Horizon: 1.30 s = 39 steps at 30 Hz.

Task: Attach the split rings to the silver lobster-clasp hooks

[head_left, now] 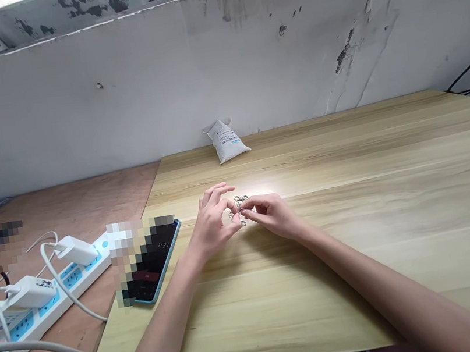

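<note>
Small shiny metal pieces [241, 198], which look like rings or clasps, lie in a little cluster on the wooden tabletop between my hands. My left hand [214, 221] has its thumb and forefinger pinched on a small metal piece, with the other fingers raised and spread. From the other side my right hand [275, 213] pinches at the same spot, thumb and forefinger pressed together on a small metal piece. Fingertips hide most of what is held, so its exact kind is unclear. Both hands almost meet just above the table.
A white plastic packet [228, 141] with a printed label leans near the wall. Left of my arm lies a phone [154, 270]. A white power strip [68, 283] with plugged chargers and loose cables sits on the lower reddish surface [101, 196] at left.
</note>
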Each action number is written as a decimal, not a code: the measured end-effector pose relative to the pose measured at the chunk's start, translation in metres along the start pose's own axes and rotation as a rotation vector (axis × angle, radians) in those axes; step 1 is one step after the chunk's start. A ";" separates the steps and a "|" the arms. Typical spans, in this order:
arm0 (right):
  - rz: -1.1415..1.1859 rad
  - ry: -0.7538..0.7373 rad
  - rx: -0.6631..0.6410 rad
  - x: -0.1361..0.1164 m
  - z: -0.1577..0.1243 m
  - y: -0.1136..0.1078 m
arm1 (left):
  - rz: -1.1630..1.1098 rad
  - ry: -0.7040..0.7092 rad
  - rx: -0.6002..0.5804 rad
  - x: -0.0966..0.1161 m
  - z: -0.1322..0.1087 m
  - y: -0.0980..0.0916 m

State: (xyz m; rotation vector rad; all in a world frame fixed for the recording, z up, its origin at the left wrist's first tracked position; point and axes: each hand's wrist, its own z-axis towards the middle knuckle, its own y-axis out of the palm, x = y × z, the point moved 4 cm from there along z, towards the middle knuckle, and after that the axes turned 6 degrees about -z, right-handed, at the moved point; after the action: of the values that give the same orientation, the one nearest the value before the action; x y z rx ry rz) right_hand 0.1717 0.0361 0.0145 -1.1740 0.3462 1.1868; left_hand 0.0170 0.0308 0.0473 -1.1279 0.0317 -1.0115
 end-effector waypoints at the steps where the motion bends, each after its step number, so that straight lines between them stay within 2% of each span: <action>1: -0.058 -0.033 0.066 -0.001 0.000 -0.001 | 0.009 -0.017 0.002 -0.001 0.000 0.000; 3: -0.153 -0.101 0.157 -0.004 -0.002 -0.002 | 0.020 -0.045 0.008 -0.002 0.000 -0.001; 5: -0.225 -0.154 0.193 -0.008 -0.004 -0.002 | 0.025 -0.059 0.011 -0.002 0.000 -0.001; 17: -0.449 -0.456 0.188 -0.016 -0.007 0.005 | 0.057 -0.044 -0.035 -0.007 0.000 0.000; 25: -0.613 -0.483 0.120 -0.016 -0.010 0.008 | 0.099 -0.021 -0.031 -0.012 0.000 -0.002; 29: -0.657 -0.491 0.130 -0.017 -0.010 0.010 | 0.104 -0.019 -0.016 -0.012 0.001 -0.005; 34: -0.648 -0.443 0.107 -0.020 -0.009 0.011 | 0.099 -0.022 0.018 -0.011 0.001 -0.007; 39: -0.614 -0.325 0.152 -0.016 -0.008 0.009 | 0.088 -0.060 0.063 -0.010 0.002 -0.009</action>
State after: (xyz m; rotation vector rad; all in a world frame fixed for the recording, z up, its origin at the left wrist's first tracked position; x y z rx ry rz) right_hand 0.1600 0.0201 0.0186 -0.8456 -0.1654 0.7719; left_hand 0.0058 0.0386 0.0504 -1.0896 0.0009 -0.8942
